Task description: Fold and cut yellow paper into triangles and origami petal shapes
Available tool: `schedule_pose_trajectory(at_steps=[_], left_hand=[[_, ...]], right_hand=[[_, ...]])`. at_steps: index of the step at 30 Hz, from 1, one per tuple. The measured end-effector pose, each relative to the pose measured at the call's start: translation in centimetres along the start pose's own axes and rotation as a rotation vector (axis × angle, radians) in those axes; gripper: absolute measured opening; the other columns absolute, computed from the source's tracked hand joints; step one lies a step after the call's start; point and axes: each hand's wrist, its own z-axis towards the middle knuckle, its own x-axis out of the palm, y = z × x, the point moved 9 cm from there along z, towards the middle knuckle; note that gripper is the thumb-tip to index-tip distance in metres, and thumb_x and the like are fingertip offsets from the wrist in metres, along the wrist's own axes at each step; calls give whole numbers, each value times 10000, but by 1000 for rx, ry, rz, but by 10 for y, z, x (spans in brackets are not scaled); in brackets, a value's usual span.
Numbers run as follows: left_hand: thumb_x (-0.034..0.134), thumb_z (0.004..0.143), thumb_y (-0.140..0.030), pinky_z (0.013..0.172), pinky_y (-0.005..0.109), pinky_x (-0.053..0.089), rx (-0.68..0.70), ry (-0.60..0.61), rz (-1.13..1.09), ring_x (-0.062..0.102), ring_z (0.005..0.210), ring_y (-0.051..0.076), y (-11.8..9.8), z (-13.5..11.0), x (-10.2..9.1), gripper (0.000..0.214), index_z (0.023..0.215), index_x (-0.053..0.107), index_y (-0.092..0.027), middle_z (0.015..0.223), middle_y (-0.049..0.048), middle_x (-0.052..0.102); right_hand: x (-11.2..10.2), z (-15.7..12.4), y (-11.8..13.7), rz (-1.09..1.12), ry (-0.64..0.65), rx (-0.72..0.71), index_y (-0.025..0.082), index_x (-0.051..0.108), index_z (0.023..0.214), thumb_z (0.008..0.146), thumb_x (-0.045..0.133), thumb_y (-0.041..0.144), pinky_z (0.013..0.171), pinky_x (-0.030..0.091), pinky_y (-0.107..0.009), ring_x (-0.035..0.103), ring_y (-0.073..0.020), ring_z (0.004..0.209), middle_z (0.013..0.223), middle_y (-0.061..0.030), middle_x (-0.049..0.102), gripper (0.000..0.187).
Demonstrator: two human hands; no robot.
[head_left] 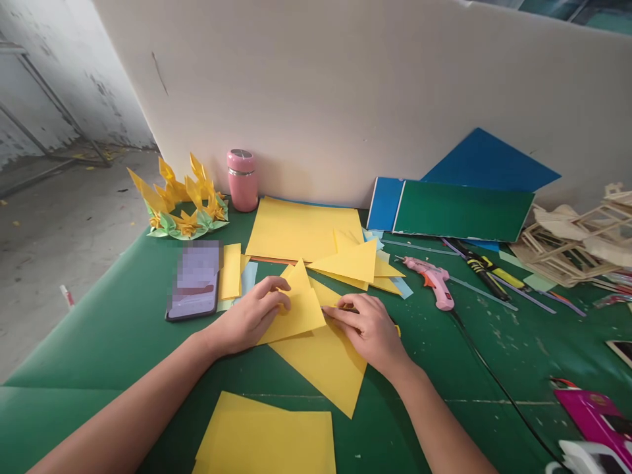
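My left hand has its fingers curled on a folded piece of yellow paper, with a pointed corner sticking up. My right hand grips a utility knife, mostly hidden by the fingers; its yellow end shows beside the palm. The knife's tip meets the right edge of the folded paper. Beneath both lies a larger yellow sheet, one corner pointing toward me. More yellow sheets lie at the near edge. Cut yellow triangles are piled just beyond my hands.
Left stand a phone, a paper crown and a pink flask. A stack of yellow paper lies at the back. Right are a pink glue gun with a cord, blue and green boards and a wooden stick model.
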Motion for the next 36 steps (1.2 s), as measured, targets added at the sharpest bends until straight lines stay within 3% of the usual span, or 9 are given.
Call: schedule_pose_trajectory(at_steps=[3,8,15,26,36], left_hand=[[303,900,-79,887,362,495,-12,-17,52,576,1028,205,7,1,0,329,852,608,-192,1139,94,572],[321,871,-63,868,354,527,30,7,40,619,996,202,11,3,5,377,943,669,-190,1038,72,677],[384,926,-155,905,347,515,19,20,-9,623,1014,204,18,1,5,331,1004,704,-191,1096,80,679],[370,929,-150,929,361,492,28,51,-22,602,1042,211,21,-2,11,355,1040,703,-204,1138,83,657],[361,904,-104,919,360,489,14,68,-3,594,1035,217,19,-2,12,380,989,722,-190,1141,89,654]], right_hand=[[3,0,2,35,56,-18,268,689,1106,923,489,140,754,469,-390,573,-224,895,951,-67,648,300],[0,-2,3,89,114,-39,281,658,1153,911,454,92,784,500,-406,571,-233,951,1003,-72,641,369],[-2,-1,20,180,99,-108,220,678,1060,936,499,198,749,505,-373,599,-209,869,932,-73,666,219],[10,5,57,173,140,-200,242,689,1075,948,475,199,674,476,-319,580,-180,785,868,-62,670,252],[12,6,58,183,128,-163,237,702,1051,959,447,197,655,470,-321,571,-185,772,850,-67,667,274]])
